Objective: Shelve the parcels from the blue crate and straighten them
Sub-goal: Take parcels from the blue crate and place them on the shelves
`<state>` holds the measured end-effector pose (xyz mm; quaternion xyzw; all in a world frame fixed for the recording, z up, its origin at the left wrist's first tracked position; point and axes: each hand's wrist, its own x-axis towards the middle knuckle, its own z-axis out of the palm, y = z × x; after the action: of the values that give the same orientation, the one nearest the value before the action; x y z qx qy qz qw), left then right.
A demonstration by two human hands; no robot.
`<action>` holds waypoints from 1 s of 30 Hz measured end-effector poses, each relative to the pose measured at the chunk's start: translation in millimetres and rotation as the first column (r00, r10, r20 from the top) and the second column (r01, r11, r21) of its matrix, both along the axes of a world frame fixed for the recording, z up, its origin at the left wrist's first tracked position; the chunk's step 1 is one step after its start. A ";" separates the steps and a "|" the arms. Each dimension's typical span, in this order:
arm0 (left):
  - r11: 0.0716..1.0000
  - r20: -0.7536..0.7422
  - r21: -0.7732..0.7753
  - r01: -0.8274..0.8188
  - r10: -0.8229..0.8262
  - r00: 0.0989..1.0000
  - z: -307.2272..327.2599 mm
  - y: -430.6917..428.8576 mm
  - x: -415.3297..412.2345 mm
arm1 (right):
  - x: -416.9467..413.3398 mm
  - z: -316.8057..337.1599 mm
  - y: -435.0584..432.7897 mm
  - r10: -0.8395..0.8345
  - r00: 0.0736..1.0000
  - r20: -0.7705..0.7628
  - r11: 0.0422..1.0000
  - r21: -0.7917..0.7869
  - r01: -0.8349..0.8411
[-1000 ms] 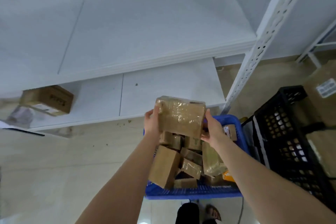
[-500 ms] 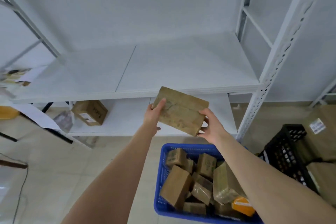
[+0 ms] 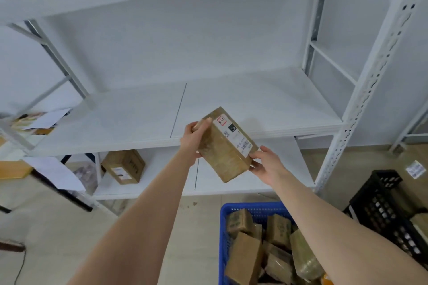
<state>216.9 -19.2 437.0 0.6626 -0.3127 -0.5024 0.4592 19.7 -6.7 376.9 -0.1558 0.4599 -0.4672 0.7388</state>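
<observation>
Open room over middle shelf (image 3: 254,104), bounded right by upright post (image 3: 363,99).

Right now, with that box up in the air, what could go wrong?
The parcel is tilted, held only at its ends by the left hand and right hand; it might slip and drop toward the blue crate. It is not yet on the middle shelf, so it could knock the shelf's front edge going in.
</observation>
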 end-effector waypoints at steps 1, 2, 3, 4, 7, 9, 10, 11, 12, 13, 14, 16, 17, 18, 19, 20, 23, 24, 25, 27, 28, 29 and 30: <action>1.000 0.006 0.006 0.002 -0.002 1.000 3.2 -3.3 9.1 | 9.6 1.0 1.1 0.007 1.000 0.004 1.000 -0.009 -0.007; 1.000 0.012 0.012 0.006 -0.006 1.000 5.7 -6.9 18.1 | 18.6 0.2 0.9 0.012 1.000 0.001 1.000 -0.015 -0.012; 1.000 0.018 0.014 0.008 -0.008 1.000 8.0 -9.9 25.9 | 26.8 0.2 1.3 0.020 1.000 -0.022 1.000 -0.021 -0.021; 1.000 0.019 0.004 0.003 -0.003 1.000 9.9 -13.2 33.3 | 34.3 2.1 2.6 0.029 0.998 -0.060 0.999 -0.020 -0.031; 0.995 -0.052 -0.045 -0.090 0.088 0.995 14.4 -16.8 46.7 | 54.0 9.7 8.3 0.154 0.980 -0.127 0.987 0.067 -0.146; 0.985 -0.135 -0.056 -0.162 0.153 0.979 13.5 -17.1 48.5 | 69.6 15.9 11.1 0.217 0.976 -0.014 0.971 0.110 -0.214; 0.981 -0.171 -0.062 -0.183 0.170 0.970 12.2 -16.7 47.2 | 78.3 19.5 11.4 0.198 0.978 0.068 0.973 0.104 -0.204; 0.980 -0.198 -0.067 -0.188 0.172 0.965 10.0 -16.9 44.5 | 86.3 24.1 11.0 0.147 0.980 0.137 0.982 0.098 -0.161; 0.981 -0.215 -0.067 -0.181 0.163 0.963 8.1 -15.9 40.7 | 93.5 28.2 10.1 0.068 0.981 0.179 0.992 0.096 -0.086; 0.985 -0.225 -0.065 -0.160 0.141 0.964 7.9 -12.7 36.1 | 98.3 32.2 9.2 -0.027 0.980 0.197 0.994 0.106 0.006; 0.989 -0.224 -0.065 -0.130 0.112 0.968 6.3 -10.0 33.2 | 99.8 35.1 7.7 -0.118 0.972 0.203 0.989 0.117 0.095; 0.998 -0.179 -0.055 -0.026 0.016 0.984 4.3 -1.3 33.7 | 93.9 38.2 3.4 -0.211 0.955 0.211 0.975 0.115 0.190; 0.998 -0.158 -0.043 0.035 -0.042 0.987 4.4 2.4 38.2 | 87.2 38.9 0.3 -0.219 0.955 0.202 0.974 0.103 0.201; 0.996 -0.135 -0.032 0.080 -0.083 0.987 4.0 3.9 44.4 | 79.6 39.3 -2.0 -0.209 0.963 0.170 0.977 0.087 0.197; 0.995 -0.109 -0.020 0.096 -0.098 0.989 6.2 5.2 51.5 | 71.9 40.0 -4.2 -0.185 0.977 0.110 0.982 0.064 0.178; 0.995 -0.086 -0.006 0.100 -0.101 0.991 7.6 4.0 59.4 | 65.9 40.8 -6.1 -0.149 0.988 0.042 0.988 0.038 0.147; 0.984 -0.037 0.060 0.165 -0.163 0.986 14.4 4.8 74.6 | 56.6 40.7 -10.5 -0.040 0.994 -0.098 0.999 -0.016 0.039; 0.970 -0.039 0.096 0.223 -0.220 0.975 16.2 7.0 75.5 | 56.1 40.7 -10.9 -0.021 0.994 -0.107 0.999 -0.031 0.018; 0.949 -0.047 0.129 0.287 -0.283 0.958 16.8 9.7 75.1 | 56.4 40.9 -11.3 -0.016 0.994 -0.110 0.999 -0.052 0.010; 0.908 -0.092 0.180 0.379 -0.368 0.925 15.1 16.5 71.5 | 56.6 40.3 -13.6 -0.044 0.993 -0.113 0.994 -0.103 0.032; 0.898 -0.109 0.191 0.396 -0.381 0.918 13.1 18.6 69.0 | 56.1 40.5 -15.2 -0.052 0.992 -0.114 0.992 -0.119 0.038; 0.899 -0.103 0.192 0.392 -0.379 0.920 13.0 21.5 65.6 | 55.3 40.0 -16.8 -0.038 0.993 -0.115 0.993 -0.119 0.024; 0.910 -0.085 0.187 0.370 -0.361 0.929 13.4 23.7 61.9 | 54.9 39.4 -17.0 0.007 0.992 -0.123 0.994 -0.106 -0.021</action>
<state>278.8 4.5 450.4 0.6229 -0.3679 -0.6240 0.2956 74.6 -23.7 416.3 -0.2270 0.4775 -0.4756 0.7030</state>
